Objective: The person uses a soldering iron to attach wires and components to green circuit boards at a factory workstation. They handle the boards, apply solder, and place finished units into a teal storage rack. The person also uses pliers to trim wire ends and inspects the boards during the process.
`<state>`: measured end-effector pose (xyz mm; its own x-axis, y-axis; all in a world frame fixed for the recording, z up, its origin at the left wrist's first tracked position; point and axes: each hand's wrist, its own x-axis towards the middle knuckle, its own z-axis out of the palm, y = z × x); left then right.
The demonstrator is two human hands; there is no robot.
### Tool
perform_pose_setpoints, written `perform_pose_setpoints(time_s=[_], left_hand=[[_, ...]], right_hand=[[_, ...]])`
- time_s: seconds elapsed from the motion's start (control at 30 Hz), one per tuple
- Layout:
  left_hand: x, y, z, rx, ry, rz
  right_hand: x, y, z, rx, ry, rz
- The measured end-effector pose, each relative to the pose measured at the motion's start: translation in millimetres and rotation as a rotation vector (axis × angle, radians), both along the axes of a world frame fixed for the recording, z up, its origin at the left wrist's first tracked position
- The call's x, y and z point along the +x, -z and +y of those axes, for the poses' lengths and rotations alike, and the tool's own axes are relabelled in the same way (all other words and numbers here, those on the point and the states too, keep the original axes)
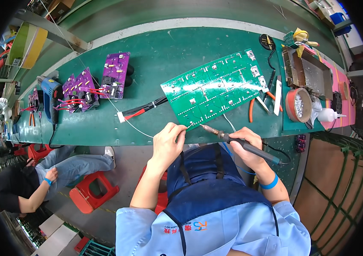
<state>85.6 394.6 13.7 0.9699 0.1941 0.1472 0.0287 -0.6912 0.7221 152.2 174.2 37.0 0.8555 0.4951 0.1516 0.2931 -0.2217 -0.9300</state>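
Now the iron [249,148] is at the green board's [215,91] near edge, and the work looks part-way done.
The board lies mid-table with parts on it; I cannot tell which spots are done or left. The right hand [248,145] holds the iron. The left hand's [167,144] fingers pinch close by the board; what they hold is unclear. On the green table [155,49], purple boards [115,70] sit left, a red bowl [290,105] right. Near left, a person [32,183] sits by a red stool [83,199].

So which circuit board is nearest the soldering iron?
The large green board, its lower edge beside the tip of the soldering iron; the purple boards are smaller and farther left.
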Motion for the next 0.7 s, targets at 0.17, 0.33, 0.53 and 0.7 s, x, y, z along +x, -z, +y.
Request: perform_pose_setpoints(time_s=[0.17, 0.33, 0.53, 0.7], left_hand=[[6, 1, 0, 0.097, 0.037, -0.041], [6, 3, -2, 0.128, 0.039, -0.029], [3, 1, 2, 0.104, 0.025, -0.01], [-5, -1, 6, 0.068, 0.0, 0.019]], right_hand=[[-1, 1, 3, 0.006, 0.016, 0.034], [0, 6, 7, 0.013, 0.005, 0.017], [-2, 5, 9, -0.003, -0.012, -0.007], [-2, 0, 2, -0.028, -0.021, -0.011]])
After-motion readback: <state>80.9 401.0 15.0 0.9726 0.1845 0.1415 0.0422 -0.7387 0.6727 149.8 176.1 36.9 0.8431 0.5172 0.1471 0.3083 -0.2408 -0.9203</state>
